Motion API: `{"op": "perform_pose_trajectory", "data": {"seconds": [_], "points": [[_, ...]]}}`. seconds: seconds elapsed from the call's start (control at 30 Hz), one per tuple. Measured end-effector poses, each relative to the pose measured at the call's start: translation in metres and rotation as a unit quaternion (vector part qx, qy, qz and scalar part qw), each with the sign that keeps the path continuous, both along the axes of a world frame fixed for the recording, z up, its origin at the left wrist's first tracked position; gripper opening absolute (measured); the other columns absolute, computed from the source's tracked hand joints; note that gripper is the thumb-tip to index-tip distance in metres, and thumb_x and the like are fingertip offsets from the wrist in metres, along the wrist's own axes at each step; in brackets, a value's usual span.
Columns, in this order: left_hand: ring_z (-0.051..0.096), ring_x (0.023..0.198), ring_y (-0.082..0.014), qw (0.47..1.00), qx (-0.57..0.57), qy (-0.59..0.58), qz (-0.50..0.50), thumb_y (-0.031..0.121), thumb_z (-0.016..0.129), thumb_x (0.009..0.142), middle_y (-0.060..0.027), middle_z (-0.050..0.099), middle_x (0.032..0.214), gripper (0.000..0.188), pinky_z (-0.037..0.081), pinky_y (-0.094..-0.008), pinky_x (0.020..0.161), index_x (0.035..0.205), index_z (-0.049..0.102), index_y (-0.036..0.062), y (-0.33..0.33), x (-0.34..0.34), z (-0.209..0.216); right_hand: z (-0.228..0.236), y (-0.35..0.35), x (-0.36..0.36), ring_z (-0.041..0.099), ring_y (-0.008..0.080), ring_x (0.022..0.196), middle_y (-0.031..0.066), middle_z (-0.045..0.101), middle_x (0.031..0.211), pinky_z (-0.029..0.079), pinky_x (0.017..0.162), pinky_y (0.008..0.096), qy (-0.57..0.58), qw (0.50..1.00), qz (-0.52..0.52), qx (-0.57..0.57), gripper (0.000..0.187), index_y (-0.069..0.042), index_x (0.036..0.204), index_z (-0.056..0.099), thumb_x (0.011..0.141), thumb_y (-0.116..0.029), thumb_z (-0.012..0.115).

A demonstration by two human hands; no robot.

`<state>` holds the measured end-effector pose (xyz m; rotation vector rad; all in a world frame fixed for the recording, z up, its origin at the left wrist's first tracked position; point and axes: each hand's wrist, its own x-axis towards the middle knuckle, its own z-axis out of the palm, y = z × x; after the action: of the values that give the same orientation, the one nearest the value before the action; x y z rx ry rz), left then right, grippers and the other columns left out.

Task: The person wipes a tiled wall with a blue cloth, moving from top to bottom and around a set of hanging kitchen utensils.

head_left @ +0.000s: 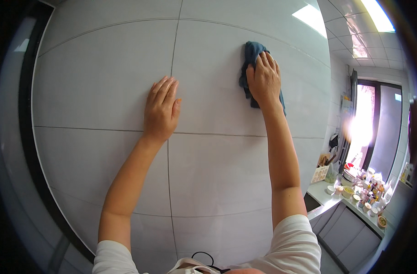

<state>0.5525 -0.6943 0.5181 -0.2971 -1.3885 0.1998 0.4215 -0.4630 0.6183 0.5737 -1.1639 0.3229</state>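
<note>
A wall of large pale tiles [217, 173] with dark grout lines fills most of the head view. My right hand [265, 81] presses a crumpled dark blue cloth [249, 59] against the tiles, high on the right; the cloth shows beyond the fingers and along both sides of the hand. My left hand [161, 107] rests on the wall further left, beside the vertical grout line, holding nothing. Its fingers point up and the thumb stands a little apart. Both arms are raised in front of me, in short white sleeves.
A dark door frame [28, 114] runs down the left side. At the far right, a counter [325, 201] carries bowls, jars and bottles, with grey cabinets [354, 233] below. A bright window [364, 123] stands behind it. A utensil holder [320, 172] sits near the wall's edge.
</note>
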Motion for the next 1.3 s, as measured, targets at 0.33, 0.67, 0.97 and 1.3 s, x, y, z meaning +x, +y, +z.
{"op": "perform_pose_trajectory", "data": {"seconds": [0.33, 0.67, 0.97, 1.3], "points": [[0.041, 0.124, -0.0291, 1.0, 0.009, 0.001, 0.009, 0.007, 0.049, 0.086, -0.0136, 0.05, 0.126, 0.036, 0.03, -0.0431, 0.105, 0.121, 0.05, -0.0021, 0.01, 0.015, -0.006, 0.002, -0.001, 0.008, 0.042, 0.0336, 0.121, 0.017, 0.052, 0.125, 0.031, 0.102, 0.0426, -0.009, 1.0, 0.01, -0.002, 0.042, 0.003, 0.117, 0.052, 0.083, -0.02, 0.049], [0.035, 0.129, -0.0266, 0.995, -0.002, -0.089, 0.048, 0.01, 0.05, 0.086, -0.0112, 0.041, 0.136, 0.043, 0.028, -0.0424, 0.107, 0.128, 0.046, 0.002, -0.005, 0.02, -0.105, -0.245, 0.018, 0.013, 0.041, 0.0415, 0.119, 0.0254, 0.048, 0.123, 0.032, 0.1, 0.0515, -0.11, 0.987, 0.074, 0.095, 0.051, 0.009, 0.109, 0.054, 0.067, -0.018, 0.065], [0.034, 0.13, -0.0271, 0.991, -0.005, -0.097, 0.093, 0.01, 0.049, 0.086, -0.0116, 0.041, 0.136, 0.043, 0.025, -0.0435, 0.107, 0.128, 0.047, 0.0034, -0.022, 0.035, -0.106, -0.186, 0.066, -0.037, 0.029, 0.0395, 0.13, 0.0322, 0.032, 0.136, 0.019, 0.108, 0.0426, -0.228, 0.93, 0.085, -0.275, 0.065, 0.018, 0.126, 0.035, 0.089, -0.035, 0.045], [0.037, 0.126, -0.0285, 0.98, 0.15, -0.04, -0.126, 0.014, 0.039, 0.094, -0.0135, 0.042, 0.135, 0.036, 0.029, -0.0388, 0.105, 0.127, 0.047, 0.0022, -0.055, 0.052, -0.107, -0.157, -0.133, 0.071, 0.038, 0.0328, 0.125, 0.0168, 0.05, 0.124, 0.027, 0.104, 0.0492, -0.063, 0.985, 0.159, -0.011, 0.043, 0.0, 0.107, 0.055, 0.071, -0.021, 0.061]]}}
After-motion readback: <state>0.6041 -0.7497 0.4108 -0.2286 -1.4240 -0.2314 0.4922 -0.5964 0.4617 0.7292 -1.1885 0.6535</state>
